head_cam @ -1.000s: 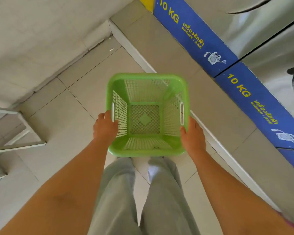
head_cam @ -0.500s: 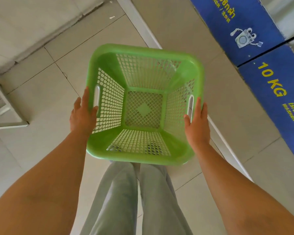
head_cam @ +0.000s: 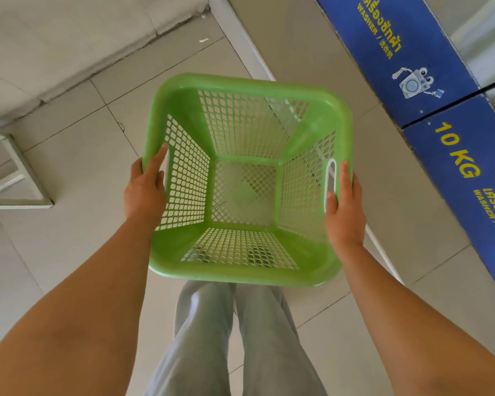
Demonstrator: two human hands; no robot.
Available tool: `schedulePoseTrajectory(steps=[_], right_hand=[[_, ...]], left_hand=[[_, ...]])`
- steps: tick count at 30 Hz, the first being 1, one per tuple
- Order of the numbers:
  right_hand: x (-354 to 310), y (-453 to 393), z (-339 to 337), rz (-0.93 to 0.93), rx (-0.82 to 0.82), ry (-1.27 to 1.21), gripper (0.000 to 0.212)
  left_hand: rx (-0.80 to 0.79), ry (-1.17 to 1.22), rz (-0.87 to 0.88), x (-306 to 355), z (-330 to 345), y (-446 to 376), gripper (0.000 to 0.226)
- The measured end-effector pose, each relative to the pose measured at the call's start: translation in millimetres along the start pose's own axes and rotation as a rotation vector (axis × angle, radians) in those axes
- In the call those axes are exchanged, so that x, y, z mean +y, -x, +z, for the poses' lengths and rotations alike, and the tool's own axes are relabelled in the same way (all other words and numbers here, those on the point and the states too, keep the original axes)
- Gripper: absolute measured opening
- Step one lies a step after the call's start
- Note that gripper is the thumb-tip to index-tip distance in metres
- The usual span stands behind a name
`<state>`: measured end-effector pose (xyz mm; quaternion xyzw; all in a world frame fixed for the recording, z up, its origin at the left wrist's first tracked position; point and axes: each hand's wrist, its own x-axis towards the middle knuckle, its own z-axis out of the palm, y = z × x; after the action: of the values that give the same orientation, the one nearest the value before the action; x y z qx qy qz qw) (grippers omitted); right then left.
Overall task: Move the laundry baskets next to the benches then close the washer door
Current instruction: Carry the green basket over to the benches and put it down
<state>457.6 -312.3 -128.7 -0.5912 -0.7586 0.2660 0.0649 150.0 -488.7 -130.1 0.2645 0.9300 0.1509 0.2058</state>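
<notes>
Pale floor tiles [head_cam: 77, 172] run under everything, with a metal bench frame [head_cam: 17, 178] at the far left edge. Next comes the left hand [head_cam: 145, 187], clasped on the left handle of a green laundry basket [head_cam: 183, 90], which is held empty above grey trouser legs [head_cam: 235, 338]. The right hand [head_cam: 345, 207] grips the opposite handle, thumb hooked through its slot. At far right, blue washer panels [head_cam: 466, 155] read "10 KG".
</notes>
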Motion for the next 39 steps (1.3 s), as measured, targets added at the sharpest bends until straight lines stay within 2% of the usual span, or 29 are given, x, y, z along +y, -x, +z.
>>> schedulePoseTrajectory(steps=[12, 20, 29, 33, 39], right_hand=[[-142.6, 64.4, -96.5, -0.244, -0.039, -0.017, 0.060], [-221.3, 105.4, -136.6, -0.494, -0.156, 0.026, 0.059], [-312.7, 158.8, -112.4, -0.882, -0.378, 0.111, 0.059], [-358.1, 206.4, -86.2, -0.983, -0.488, 0.153, 0.061], [-417.4, 301.6, -31.7, -1.125, -0.528, 0.251, 0.061]], left_hand=[[0.184, 0.144, -0.247, -28.3, -171.6, 108.0, 0.048], [0.374, 0.270, -0.501, -63.7, -231.0, 214.6, 0.044], [0.594, 0.385, -0.828, -126.2, -253.0, 333.3, 0.046], [0.674, 0.417, -0.948, -171.0, -258.5, 386.3, 0.048], [0.734, 0.442, -1.085, -257.1, -273.4, 457.1, 0.049]])
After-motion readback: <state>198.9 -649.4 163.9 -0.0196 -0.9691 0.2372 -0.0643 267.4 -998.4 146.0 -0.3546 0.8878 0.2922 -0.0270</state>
